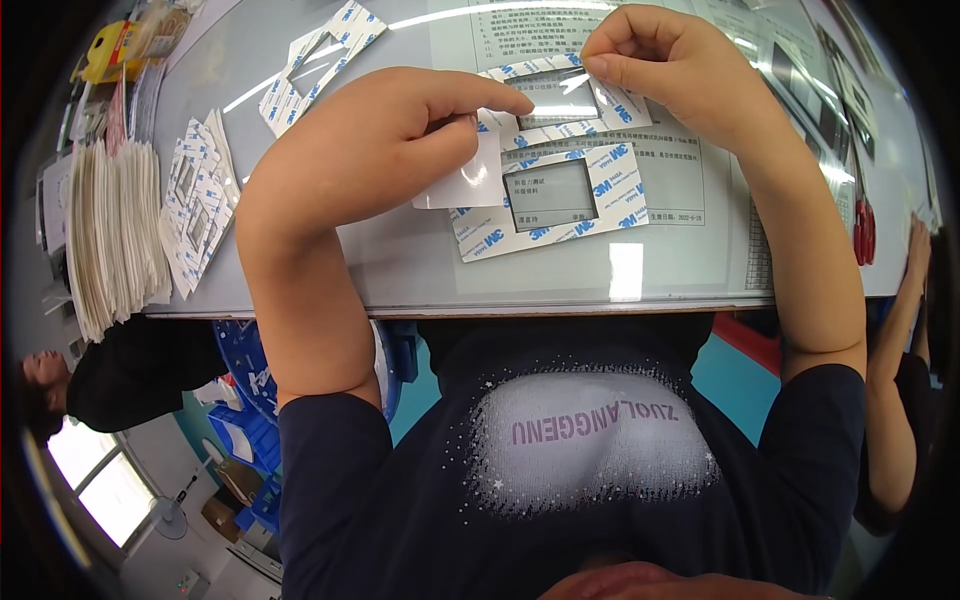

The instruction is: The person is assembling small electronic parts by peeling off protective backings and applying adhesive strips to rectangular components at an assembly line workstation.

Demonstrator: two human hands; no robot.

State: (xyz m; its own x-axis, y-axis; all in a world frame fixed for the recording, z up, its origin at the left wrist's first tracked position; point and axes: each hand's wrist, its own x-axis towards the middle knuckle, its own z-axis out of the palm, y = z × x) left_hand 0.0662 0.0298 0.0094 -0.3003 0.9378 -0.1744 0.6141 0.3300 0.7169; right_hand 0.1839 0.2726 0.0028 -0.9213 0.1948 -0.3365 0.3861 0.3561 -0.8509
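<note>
A white adhesive-backed frame with blue print (625,108) and a rectangular window lies on the table, between my hands. My left hand (425,130) reaches its index finger to the left side of that window. The other fingers of this hand are curled over a glossy white sheet (462,178). At the window's upper right, my right hand (665,65) pinches with thumb and index finger; whatever is in the pinch is too small to name. Just nearer to me rests a second similar frame (622,190), partly overlapped by the glossy sheet.
Another printed frame (360,35) lies at the far left. Beside it are a pile of frames (200,205) and a thick stack of white sheets (118,235). Red-handled scissors (864,232) and dark framed panels (808,95) are at the right. Other people sit on both sides.
</note>
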